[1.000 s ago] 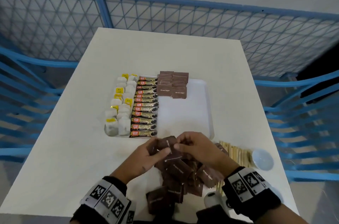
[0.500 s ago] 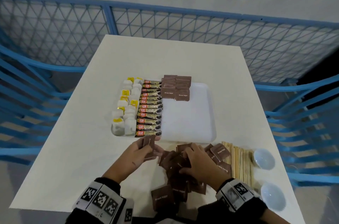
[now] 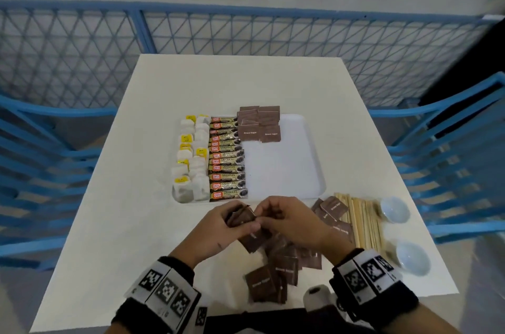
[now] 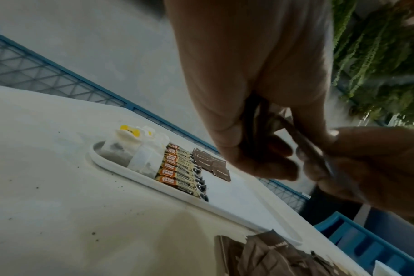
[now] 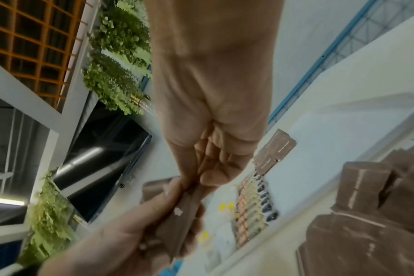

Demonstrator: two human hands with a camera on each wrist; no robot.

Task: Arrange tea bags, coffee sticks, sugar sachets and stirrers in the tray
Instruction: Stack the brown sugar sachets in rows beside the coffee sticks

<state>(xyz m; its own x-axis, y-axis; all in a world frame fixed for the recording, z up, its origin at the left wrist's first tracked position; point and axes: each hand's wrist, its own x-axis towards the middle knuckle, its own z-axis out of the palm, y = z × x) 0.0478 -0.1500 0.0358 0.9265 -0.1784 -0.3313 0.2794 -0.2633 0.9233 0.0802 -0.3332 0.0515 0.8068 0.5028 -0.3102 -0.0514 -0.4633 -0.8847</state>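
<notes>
A white tray [image 3: 297,158] holds white tea bags [image 3: 191,158] on its left, a column of coffee sticks [image 3: 226,161] beside them, and brown sugar sachets [image 3: 259,123] at its far end. My left hand [image 3: 229,221] grips a small stack of brown sachets [image 3: 241,217] just in front of the tray. My right hand [image 3: 278,213] pinches a sachet against that stack, fingers curled. In the left wrist view the held sachets [image 4: 260,119] show edge-on between the fingers. A pile of loose sachets [image 3: 276,265] lies below the hands. Wooden stirrers [image 3: 363,221] lie to the right.
Two small white bowls [image 3: 395,209] [image 3: 412,257] stand near the table's right edge by the stirrers. A few sachets [image 3: 332,210] lie between tray and stirrers. Blue mesh railings [image 3: 246,32] surround the white table [image 3: 123,210].
My right hand lifted from the sachet pile and came up to the left hand, bringing a sachet to the stack held there. The left hand stayed near the tray's front edge.
</notes>
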